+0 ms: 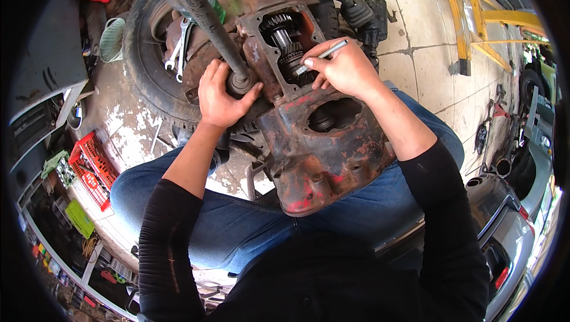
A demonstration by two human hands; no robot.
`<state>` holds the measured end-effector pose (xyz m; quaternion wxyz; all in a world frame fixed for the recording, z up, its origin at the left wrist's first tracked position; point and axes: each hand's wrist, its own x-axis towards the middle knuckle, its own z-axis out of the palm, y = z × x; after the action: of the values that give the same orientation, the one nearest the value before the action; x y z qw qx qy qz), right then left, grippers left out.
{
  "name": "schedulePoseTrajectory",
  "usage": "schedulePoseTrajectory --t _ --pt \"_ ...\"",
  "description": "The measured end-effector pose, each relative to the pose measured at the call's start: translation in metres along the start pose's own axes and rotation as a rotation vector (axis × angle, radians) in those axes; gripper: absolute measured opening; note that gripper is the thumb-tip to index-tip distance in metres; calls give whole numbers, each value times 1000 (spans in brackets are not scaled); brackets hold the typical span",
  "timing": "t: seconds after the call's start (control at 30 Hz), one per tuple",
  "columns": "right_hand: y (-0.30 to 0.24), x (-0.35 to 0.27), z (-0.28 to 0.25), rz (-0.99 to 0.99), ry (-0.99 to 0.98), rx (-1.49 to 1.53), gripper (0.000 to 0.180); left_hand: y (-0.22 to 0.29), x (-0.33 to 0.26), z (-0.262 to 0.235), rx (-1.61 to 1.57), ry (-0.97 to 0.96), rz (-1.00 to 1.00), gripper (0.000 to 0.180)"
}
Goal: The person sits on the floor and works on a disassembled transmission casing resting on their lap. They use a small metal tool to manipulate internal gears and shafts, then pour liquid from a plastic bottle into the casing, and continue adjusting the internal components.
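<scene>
A silver-grey car [522,245] stands at the far right, and a yellow-painted metal frame [456,19] rises from the pale tiled floor [427,78] at the upper right. A large black rubber tire [138,87] lies on its side at the upper left. Against it rests a rusty, red-flecked cast-metal gearbox housing [320,170], whose near end lies between the person's thighs in blue jeans [231,227]. A long, dark, round metal bar [205,22] slants from the upper left down to a thick round collar [240,86] beside the housing. An orange-red slotted plastic crate [93,167] sits on the floor at left.

The left hand [221,97] curves around the collar, thumb on one side and fingers on the other; how firmly cannot be told. The right hand [347,69] pinches a slim, pale, pen-shaped rod [333,49] over the housing's upper opening. Inside are dark toothed steel gears [290,54]; whether the rod's tip touches them cannot be told. Shiny steel wrenches [185,43] lie within the tire's ring.
</scene>
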<state>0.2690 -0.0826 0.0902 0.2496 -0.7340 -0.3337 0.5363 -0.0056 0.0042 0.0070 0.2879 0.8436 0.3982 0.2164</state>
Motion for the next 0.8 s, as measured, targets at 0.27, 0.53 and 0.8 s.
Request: schedulePoseTrajectory --t 0.27,0.53,0.8 --pt "-8 -14 1 -25 141 -460 13 1 0 1 -17 1 -5 50" --pt "10 -3 -2 -123 168 -436 14 0 1 0 -4 -3 15 51" --pt "-10 -13 10 30 55 -155 16 3 1 -1 -10 -2 11 50"
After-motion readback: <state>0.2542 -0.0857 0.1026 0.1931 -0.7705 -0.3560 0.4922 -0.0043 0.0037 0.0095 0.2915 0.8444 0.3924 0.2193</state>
